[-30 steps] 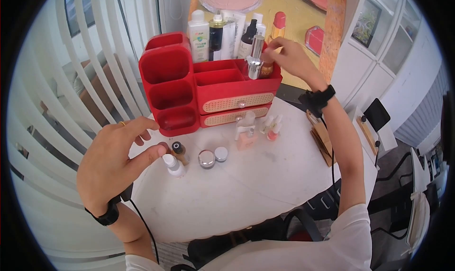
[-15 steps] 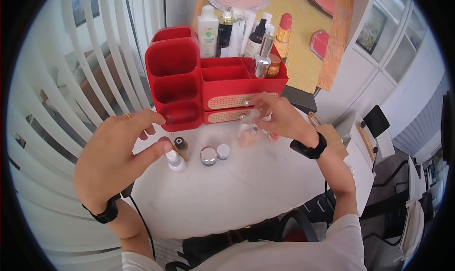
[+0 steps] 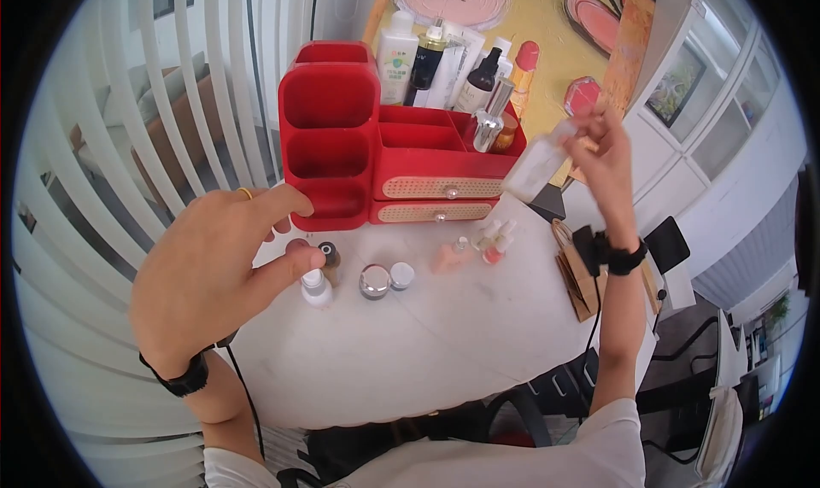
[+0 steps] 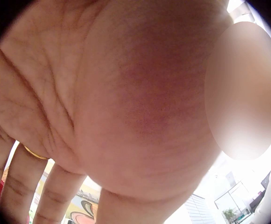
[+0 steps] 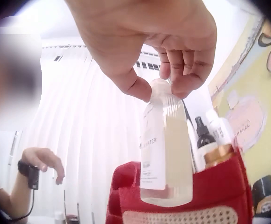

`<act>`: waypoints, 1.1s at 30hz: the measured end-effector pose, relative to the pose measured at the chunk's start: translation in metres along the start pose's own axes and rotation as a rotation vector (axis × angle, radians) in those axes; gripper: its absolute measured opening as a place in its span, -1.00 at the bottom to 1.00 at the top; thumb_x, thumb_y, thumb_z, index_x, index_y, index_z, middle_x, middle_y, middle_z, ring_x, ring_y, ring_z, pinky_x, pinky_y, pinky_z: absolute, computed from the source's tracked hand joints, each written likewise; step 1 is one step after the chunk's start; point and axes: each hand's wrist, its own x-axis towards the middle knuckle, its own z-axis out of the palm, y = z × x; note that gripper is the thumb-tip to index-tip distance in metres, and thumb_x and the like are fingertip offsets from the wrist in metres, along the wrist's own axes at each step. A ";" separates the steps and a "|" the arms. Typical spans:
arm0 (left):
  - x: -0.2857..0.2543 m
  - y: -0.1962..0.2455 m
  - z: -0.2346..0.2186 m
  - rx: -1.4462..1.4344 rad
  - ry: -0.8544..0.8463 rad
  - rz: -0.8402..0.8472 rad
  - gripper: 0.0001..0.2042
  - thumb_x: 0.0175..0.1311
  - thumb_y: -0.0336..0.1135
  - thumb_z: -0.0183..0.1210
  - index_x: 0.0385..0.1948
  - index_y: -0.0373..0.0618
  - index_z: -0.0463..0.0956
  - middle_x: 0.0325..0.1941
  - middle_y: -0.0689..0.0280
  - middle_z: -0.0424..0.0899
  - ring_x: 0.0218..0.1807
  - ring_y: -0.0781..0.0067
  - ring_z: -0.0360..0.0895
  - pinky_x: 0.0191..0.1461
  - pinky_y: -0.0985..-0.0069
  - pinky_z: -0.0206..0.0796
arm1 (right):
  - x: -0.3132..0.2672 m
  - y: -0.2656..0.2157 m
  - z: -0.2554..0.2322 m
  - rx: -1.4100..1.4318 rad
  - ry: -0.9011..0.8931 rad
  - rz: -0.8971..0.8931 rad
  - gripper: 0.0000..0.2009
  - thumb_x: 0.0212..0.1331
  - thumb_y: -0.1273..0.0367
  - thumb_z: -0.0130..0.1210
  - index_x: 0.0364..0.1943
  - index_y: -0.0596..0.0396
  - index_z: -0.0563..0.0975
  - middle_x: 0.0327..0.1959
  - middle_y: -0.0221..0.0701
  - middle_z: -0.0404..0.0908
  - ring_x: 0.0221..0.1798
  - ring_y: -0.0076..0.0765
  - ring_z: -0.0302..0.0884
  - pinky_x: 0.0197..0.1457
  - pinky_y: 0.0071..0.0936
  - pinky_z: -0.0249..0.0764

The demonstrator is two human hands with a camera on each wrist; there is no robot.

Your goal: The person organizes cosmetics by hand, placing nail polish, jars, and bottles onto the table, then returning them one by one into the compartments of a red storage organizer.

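Observation:
The right hand [image 3: 605,168] pinches the cap of a clear bottle [image 3: 535,165], which hangs tilted at the right end of the red organizer [image 3: 440,162]. In the right wrist view the thumb and fingers of the right hand [image 5: 158,51] grip the neck of the bottle [image 5: 165,149], with a white label on its side. The left hand [image 3: 213,266] hovers at left, fingers loosely bent, its thumb beside a small white bottle [image 3: 316,290] and a dark-capped bottle [image 3: 330,262]; whether it touches them I cannot tell. The left hand's palm [image 4: 126,102] fills the left wrist view.
Two small silver-lidded jars [image 3: 374,281] [image 3: 401,274], a pink bottle [image 3: 448,257] and small bottles [image 3: 495,242] stand on the white table [image 3: 410,351]. Tall bottles, tubes and a silver bottle [image 3: 489,129] stand in the organizer. A paper bag [image 3: 578,274] is at right, a painted board [image 3: 547,35] behind.
The right hand went down from the organizer's right end to the bottles on the table, then rose to the right with the clear bottle. The left hand has barely moved.

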 end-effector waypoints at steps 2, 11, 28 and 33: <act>0.001 -0.001 0.000 -0.012 -0.008 -0.006 -0.70 0.21 -0.17 0.30 -0.18 -0.16 0.52 -0.40 0.11 0.67 -0.34 0.14 0.59 -0.24 0.34 0.36 | 0.021 0.000 -0.015 -0.028 0.018 -0.051 -0.65 0.04 0.53 0.26 -0.06 0.14 0.44 -0.24 -0.48 0.56 -0.23 -0.64 0.47 -0.25 -0.65 0.43; -0.002 -0.001 -0.003 -0.021 -0.020 -0.001 -0.69 0.22 -0.18 0.29 -0.16 -0.19 0.53 -0.36 0.08 0.69 -0.35 0.14 0.59 -0.24 0.35 0.37 | 0.025 -0.023 -0.002 -0.122 -0.016 -0.157 -0.69 0.08 0.48 0.24 -0.08 0.15 0.46 -0.22 -0.44 0.59 -0.19 -0.60 0.50 -0.23 -0.63 0.47; -0.003 0.001 -0.003 -0.008 -0.020 -0.006 -0.69 0.21 -0.18 0.30 -0.16 -0.18 0.53 -0.37 0.12 0.68 -0.36 0.16 0.54 -0.23 0.33 0.35 | 0.024 -0.026 0.025 -0.136 -0.056 -0.138 -0.74 0.09 0.45 0.25 -0.12 0.15 0.52 -0.17 -0.49 0.59 -0.13 -0.58 0.55 -0.24 -0.57 0.54; -0.001 0.001 -0.002 0.004 -0.020 0.018 -0.70 0.21 -0.18 0.29 -0.17 -0.19 0.54 -0.34 0.09 0.70 -0.37 0.14 0.57 -0.25 0.35 0.38 | 0.024 -0.026 0.024 -0.159 -0.076 -0.145 -0.74 0.07 0.44 0.25 -0.13 0.14 0.53 -0.18 -0.49 0.61 -0.15 -0.57 0.55 -0.24 -0.55 0.54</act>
